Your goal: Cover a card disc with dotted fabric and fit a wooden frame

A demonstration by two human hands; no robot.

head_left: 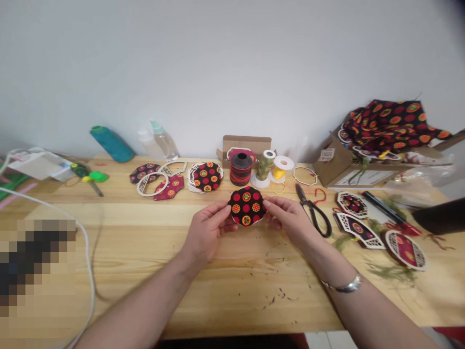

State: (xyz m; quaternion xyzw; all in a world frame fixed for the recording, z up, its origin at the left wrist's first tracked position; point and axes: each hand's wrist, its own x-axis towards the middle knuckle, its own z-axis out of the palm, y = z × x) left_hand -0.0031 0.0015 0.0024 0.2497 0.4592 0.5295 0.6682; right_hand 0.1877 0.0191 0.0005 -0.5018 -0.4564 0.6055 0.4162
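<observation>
Beyond and left of my silver cuff bracelet (351, 285), my right hand (291, 218) pinches, thumb over curled fingers, mirrored farther left by my pinching left hand (206, 227).

I see a plain grey-white wall (225, 63) behind my pale wooden table (138, 247). White floor tiles (329, 340) show below the table's edge.
</observation>
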